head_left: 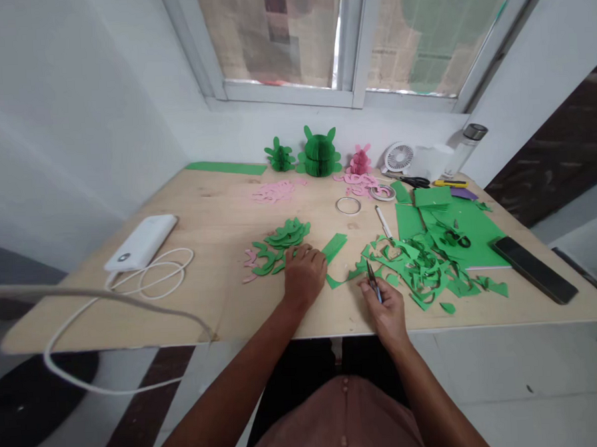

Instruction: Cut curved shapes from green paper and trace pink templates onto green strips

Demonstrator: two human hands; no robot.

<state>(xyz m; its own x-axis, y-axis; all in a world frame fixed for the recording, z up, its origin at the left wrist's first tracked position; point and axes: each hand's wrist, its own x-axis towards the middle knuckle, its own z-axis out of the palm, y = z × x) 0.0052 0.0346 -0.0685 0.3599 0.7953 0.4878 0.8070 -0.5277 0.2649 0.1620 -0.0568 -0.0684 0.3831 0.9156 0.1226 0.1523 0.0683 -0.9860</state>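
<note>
My left hand (305, 273) rests low over the table with its fingers curled at the edge of a pile of green paper cutouts (288, 233). Its fingertips are partly hidden, and a green cutout appears to be under them. A folded green paper strip (334, 246) lies just right of that hand. In my right hand (387, 311) is a small pair of scissors (372, 278), closed around the handles, blades pointing away from me. Beyond the blades lies a green paper offcut (359, 269). Small pink paper pieces (249, 261) sit left of the green pile.
Green scraps (421, 267), green sheets (472, 231) and a phone (534, 269) cover the right side. Paper figures (319, 155), a fan (398, 157) and a bottle (465, 149) stand along the back. Left are a white power bank (142, 242) and its looping cable (165, 265).
</note>
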